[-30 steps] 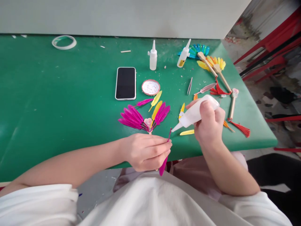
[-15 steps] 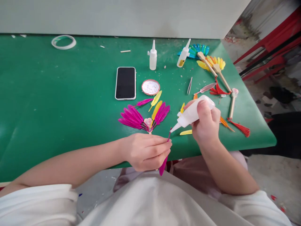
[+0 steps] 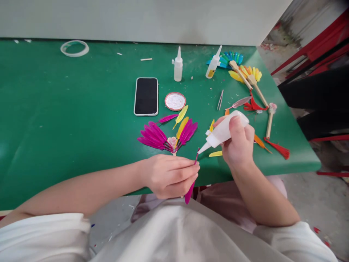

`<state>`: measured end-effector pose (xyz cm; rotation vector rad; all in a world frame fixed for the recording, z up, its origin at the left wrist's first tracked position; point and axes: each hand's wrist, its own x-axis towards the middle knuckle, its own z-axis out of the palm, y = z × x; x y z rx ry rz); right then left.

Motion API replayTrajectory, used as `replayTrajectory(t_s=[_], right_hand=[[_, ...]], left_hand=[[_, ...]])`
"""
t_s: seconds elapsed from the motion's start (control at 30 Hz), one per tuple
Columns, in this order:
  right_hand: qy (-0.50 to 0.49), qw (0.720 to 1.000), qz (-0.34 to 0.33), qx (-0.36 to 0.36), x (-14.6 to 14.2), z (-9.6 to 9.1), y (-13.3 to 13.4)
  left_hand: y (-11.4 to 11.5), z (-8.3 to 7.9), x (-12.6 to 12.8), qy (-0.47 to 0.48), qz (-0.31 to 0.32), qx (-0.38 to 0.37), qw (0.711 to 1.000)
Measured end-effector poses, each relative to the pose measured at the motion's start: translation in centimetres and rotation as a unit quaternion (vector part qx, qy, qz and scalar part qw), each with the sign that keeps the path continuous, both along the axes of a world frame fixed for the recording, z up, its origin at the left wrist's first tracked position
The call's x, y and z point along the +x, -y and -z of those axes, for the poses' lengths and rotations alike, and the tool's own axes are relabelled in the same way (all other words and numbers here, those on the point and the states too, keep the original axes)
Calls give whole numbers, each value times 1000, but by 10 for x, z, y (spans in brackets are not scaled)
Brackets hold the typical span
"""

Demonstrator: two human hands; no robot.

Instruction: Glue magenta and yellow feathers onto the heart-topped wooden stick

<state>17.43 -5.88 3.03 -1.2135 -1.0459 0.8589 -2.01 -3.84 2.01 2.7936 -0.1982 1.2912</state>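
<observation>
Pinched in my left hand [image 3: 174, 176] is a magenta feather [image 3: 190, 193], its bare quill pointing up and its vane hanging past the table edge. My right hand [image 3: 240, 143] is closed around a white glue bottle [image 3: 227, 127], tilted so its nozzle tip meets or nearly meets the quill. Just beyond my left hand lies a feather fan [image 3: 172, 141] with a heart-shaped head, magenta feathers on both sides and a yellow one. My left hand covers most of its handle. A loose magenta feather [image 3: 167, 118] and a yellow feather [image 3: 180, 114] rest above the fan.
A phone [image 3: 146, 96], a round lid with white residue [image 3: 175, 101], two upright glue bottles [image 3: 178, 69] [image 3: 213, 67] and tweezers [image 3: 220, 100] stand or lie farther back. Fans with red tassels [image 3: 257, 91] occupy the right side. A tape roll [image 3: 74, 48] sits far left.
Both hands, the feather and the glue bottle keep almost the same pose. At the right edge, a dark shape beside the table has shifted upward and now covers part of the red furniture.
</observation>
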Motion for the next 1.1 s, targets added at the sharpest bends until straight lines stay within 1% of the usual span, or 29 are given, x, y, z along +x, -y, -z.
replayTrajectory(t_s=[0.13, 0.3, 0.43, 0.57, 0.83, 0.97, 1.1], right_hand=[[-3, 1000, 3, -8, -2, -2, -1], [-26, 1000, 9, -1, -3, -1, -2], [-41, 999, 9, -4, -4, 0, -3], [-41, 999, 10, -8, -4, 0, -3], [-11, 1000, 9, -21, -3, 0, -2], [-32, 999, 7, -3, -4, 2, -3], [-34, 999, 6, -9, -4, 1, -2]], left_hand=[[3, 0, -1, -10, -16, -28, 999], [3, 0, -1, -1, -5, -33, 999], [1, -2, -1, -7, 15, -3, 1000], [-1, -4, -1, -15, 22, 8, 1000], [-1, -5, 0, -12, 16, 23, 1000], [-2, -4, 0, -9, 18, 24, 1000], [-2, -4, 0, -8, 13, 27, 1000]])
